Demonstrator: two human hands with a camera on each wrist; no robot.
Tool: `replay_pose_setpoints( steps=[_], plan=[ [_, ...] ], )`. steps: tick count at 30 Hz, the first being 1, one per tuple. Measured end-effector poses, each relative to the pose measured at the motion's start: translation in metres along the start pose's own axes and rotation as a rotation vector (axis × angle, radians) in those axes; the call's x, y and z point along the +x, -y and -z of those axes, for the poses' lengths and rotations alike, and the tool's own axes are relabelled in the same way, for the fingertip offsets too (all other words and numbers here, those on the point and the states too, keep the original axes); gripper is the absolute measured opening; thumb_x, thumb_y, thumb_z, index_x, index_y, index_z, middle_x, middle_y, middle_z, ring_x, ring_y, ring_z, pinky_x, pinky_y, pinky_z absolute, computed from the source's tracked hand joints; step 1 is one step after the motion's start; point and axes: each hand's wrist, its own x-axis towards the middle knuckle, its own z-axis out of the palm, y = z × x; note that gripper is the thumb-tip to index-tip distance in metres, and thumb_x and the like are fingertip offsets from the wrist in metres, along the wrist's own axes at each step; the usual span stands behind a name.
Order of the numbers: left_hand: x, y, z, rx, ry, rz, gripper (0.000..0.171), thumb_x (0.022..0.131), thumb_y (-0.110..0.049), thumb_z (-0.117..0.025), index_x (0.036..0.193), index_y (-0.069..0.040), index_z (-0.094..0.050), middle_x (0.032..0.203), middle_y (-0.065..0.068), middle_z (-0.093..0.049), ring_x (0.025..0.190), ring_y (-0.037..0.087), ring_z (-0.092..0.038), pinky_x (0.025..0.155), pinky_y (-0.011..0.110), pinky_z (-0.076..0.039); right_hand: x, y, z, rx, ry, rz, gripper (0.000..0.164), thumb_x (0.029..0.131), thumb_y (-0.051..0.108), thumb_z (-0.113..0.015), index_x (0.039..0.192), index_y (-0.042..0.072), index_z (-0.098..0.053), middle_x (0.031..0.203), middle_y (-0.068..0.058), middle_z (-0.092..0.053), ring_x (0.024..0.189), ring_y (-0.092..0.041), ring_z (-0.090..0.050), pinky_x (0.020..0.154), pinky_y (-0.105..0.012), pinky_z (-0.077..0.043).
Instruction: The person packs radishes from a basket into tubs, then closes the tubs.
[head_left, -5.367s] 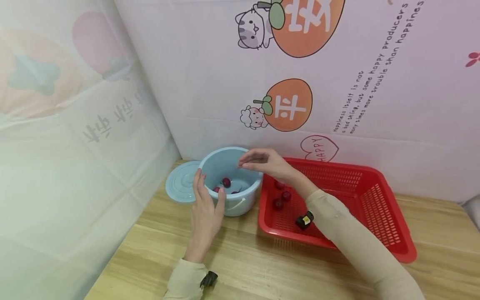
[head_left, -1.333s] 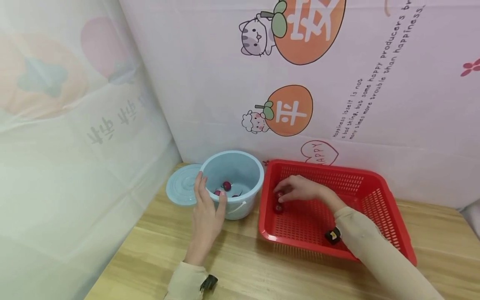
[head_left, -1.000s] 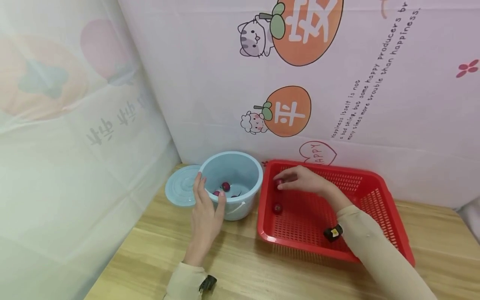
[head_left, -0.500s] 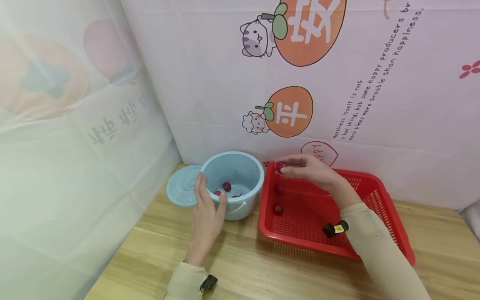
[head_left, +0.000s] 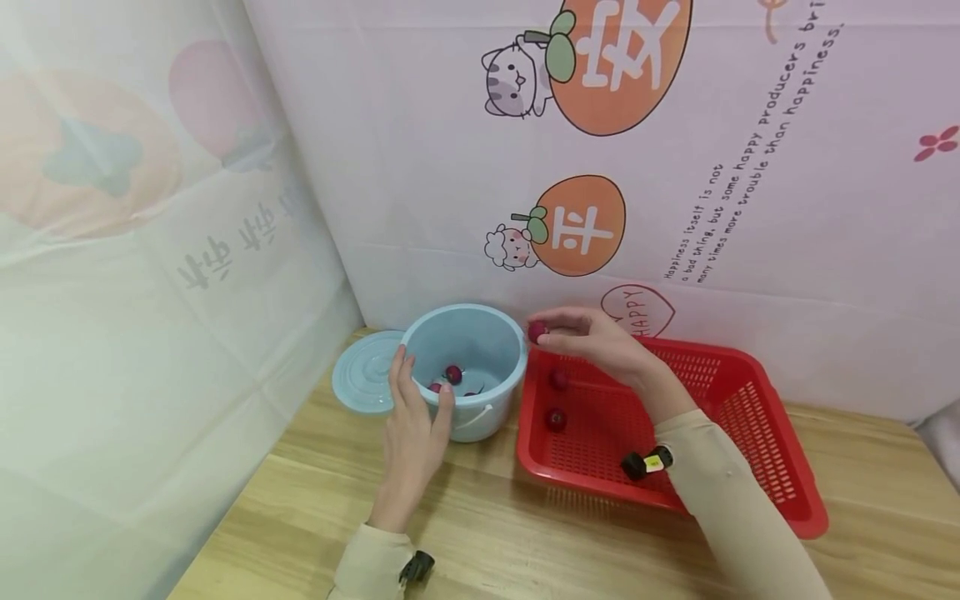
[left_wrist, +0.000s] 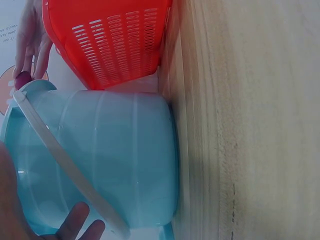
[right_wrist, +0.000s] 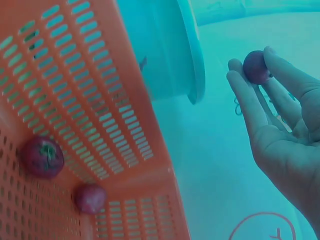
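Note:
A small round dark red fruit (right_wrist: 256,67) is pinched between the thumb and fingertips of my right hand (head_left: 592,340), raised beside the right rim of the light blue bucket (head_left: 480,417). My left hand (head_left: 414,425) rests against the bucket's near left side, fingers extended and spread, with the thumb at the front rim. Several similar fruits (head_left: 453,374) lie on the bucket's bottom, partly hidden by its front wall. Two more, a nearer fruit (head_left: 556,419) and a farther fruit (head_left: 558,378), lie at the left end of the red perforated basket (head_left: 772,433).
A light blue lid (head_left: 363,375) lies on the wooden table (head_left: 480,533) left of the bucket. The bucket's white handle (left_wrist: 65,160) hangs down its front side. Printed white cloth (head_left: 420,167) stands behind, and another cloth hangs at the left.
My right hand has picked a fruit from the basket, raised it and carried it left to the bucket's rim. The left hand and bucket stay in place.

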Motion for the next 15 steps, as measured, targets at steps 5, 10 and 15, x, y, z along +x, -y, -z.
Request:
replay_pose_setpoints(
  steps=[5,10,15],
  plan=[
    [0.0,0.001,0.0,-0.007,0.003,0.007,0.076,0.108,-0.046,-0.052,0.167,-0.012,-0.018,0.174,-0.008,-0.014,0.046,0.016,-0.039,0.042,0.032,-0.034,0.006,0.003,-0.012,0.026,0.011,0.017,0.052,0.098,0.032,-0.078,0.145,0.015,-0.065,0.139,-0.003,-0.068,0.13,-0.026,-0.062,0.109,-0.057,-0.048],
    [0.0,0.0,-0.001,-0.006,-0.002,0.004,0.076,0.108,-0.044,-0.054,0.166,-0.011,-0.019,0.174,-0.01,-0.013,0.048,0.018,-0.041,0.042,0.033,-0.035,0.014,0.004,-0.023,0.05,0.055,0.033,0.052,0.099,0.027,-0.076,0.146,0.01,-0.063,0.139,-0.004,-0.067,0.133,-0.028,-0.059,0.109,-0.059,-0.047],
    [0.0,0.0,-0.001,-0.007,-0.001,-0.002,0.076,0.108,-0.043,-0.055,0.167,-0.012,-0.018,0.174,-0.008,-0.013,0.05,0.018,-0.043,0.043,0.033,-0.036,0.02,0.003,-0.032,0.025,0.075,0.038,0.049,0.1,0.026,-0.075,0.146,0.011,-0.064,0.14,-0.003,-0.066,0.132,-0.028,-0.059,0.106,-0.054,-0.051]
  ],
)
